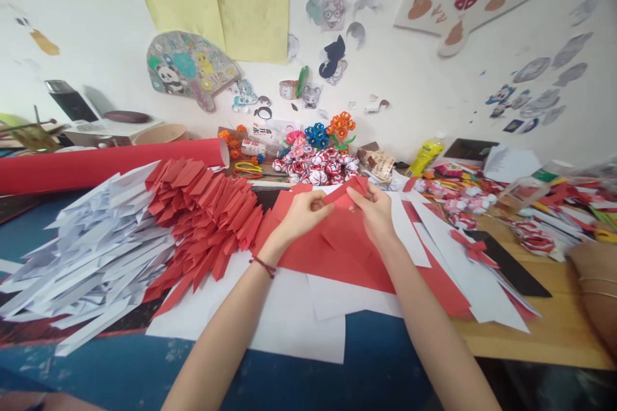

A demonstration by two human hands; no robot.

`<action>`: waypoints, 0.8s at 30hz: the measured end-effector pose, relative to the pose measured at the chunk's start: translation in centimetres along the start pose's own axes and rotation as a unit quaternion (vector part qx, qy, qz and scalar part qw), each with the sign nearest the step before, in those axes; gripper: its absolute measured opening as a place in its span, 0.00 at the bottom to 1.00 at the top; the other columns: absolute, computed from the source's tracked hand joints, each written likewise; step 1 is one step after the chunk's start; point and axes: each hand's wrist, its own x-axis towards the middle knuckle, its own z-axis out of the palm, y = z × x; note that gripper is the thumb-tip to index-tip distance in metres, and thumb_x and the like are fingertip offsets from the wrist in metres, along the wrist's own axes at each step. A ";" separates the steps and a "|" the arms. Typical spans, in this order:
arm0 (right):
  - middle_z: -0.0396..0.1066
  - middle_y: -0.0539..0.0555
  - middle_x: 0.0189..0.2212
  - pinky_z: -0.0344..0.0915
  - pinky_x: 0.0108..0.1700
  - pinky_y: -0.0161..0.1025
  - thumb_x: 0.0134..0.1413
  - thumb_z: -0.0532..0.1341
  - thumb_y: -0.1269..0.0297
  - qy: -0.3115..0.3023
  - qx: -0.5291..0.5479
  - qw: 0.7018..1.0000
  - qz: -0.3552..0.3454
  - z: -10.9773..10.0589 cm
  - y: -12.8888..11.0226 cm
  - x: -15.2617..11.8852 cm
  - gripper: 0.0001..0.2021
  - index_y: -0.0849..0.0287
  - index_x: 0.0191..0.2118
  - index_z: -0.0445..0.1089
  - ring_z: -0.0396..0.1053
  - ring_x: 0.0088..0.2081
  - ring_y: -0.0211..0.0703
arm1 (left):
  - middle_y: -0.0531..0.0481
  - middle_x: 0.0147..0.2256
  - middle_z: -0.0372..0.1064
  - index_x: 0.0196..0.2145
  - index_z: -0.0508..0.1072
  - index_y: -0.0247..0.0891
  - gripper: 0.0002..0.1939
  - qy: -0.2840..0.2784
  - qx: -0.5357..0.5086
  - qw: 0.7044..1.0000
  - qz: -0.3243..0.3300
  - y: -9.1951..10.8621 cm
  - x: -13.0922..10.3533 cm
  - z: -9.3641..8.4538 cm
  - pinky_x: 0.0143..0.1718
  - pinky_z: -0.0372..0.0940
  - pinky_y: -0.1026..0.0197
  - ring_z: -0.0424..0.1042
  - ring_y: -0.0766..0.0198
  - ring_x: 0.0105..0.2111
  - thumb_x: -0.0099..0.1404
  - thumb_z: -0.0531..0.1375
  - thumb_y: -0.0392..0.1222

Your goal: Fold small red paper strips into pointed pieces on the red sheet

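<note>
Both hands hold one folded red paper strip above a large red sheet in the middle of the view. My left hand pinches the strip's left end between thumb and fingers. At its right end my right hand grips it, with the thumb on top. White sheets lie under the red one. To the left is a heap of folded red paper pieces, beside a heap of folded white paper pieces.
A red roll lies behind the heaps. Paper flowers and a yellow bottle stand along the wall. White strips and a black sheet lie at right. Another person's arm shows at the right edge.
</note>
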 end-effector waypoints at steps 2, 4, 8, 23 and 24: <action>0.73 0.52 0.32 0.64 0.29 0.36 0.41 0.72 0.55 -0.024 0.006 1.000 0.004 0.1 -0.1 0.0 0.20 0.60 0.40 0.73 0.64 0.25 0.35 | 0.58 0.19 0.53 0.20 0.58 0.38 0.18 -0.001 0.022 1.000 0.000 0.2 -0.2 0.1 0.22 0.47 0.65 0.53 0.71 0.21 0.60 0.60 0.47; 0.74 0.53 0.33 0.67 0.35 0.38 0.41 0.72 0.56 -0.065 0.000 0.998 0.004 0.2 -0.2 -0.2 0.20 0.60 0.40 0.74 0.68 0.29 0.38 | 0.57 0.19 0.53 0.20 0.60 0.38 0.18 0.018 0.034 0.999 0.005 0.3 -0.2 0.1 0.22 0.46 0.65 0.52 0.71 0.21 0.61 0.60 0.48; 0.75 0.54 0.32 0.67 0.41 0.40 0.44 0.71 0.55 -0.131 -0.029 0.991 0.017 0.4 0.0 -0.7 0.15 0.60 0.35 0.75 0.72 0.34 0.42 | 0.55 0.21 0.61 0.25 0.67 0.37 0.15 0.053 0.038 0.998 0.025 0.1 -0.1 0.2 0.24 0.50 0.64 0.57 0.69 0.22 0.63 0.59 0.49; 0.68 0.50 0.16 0.60 0.26 0.37 0.43 0.70 0.49 -0.072 -0.150 0.986 0.012 -1.0 1.3 0.5 0.20 0.59 0.19 0.67 0.65 0.21 0.39 | 0.46 0.44 0.70 0.52 0.66 0.41 0.16 0.015 0.492 0.834 0.249 -0.1 -0.9 -0.3 0.35 0.62 0.63 0.71 0.62 0.39 0.69 0.52 0.32; 0.68 0.51 0.16 0.60 0.26 0.37 0.43 0.70 0.48 -0.078 -0.160 0.984 0.004 -1.0 1.4 0.5 0.20 0.59 0.19 0.67 0.65 0.21 0.40 | 0.45 0.43 0.70 0.50 0.67 0.39 0.13 0.017 0.503 0.824 0.259 -0.2 -0.9 -0.4 0.35 0.63 0.63 0.72 0.62 0.39 0.70 0.51 0.32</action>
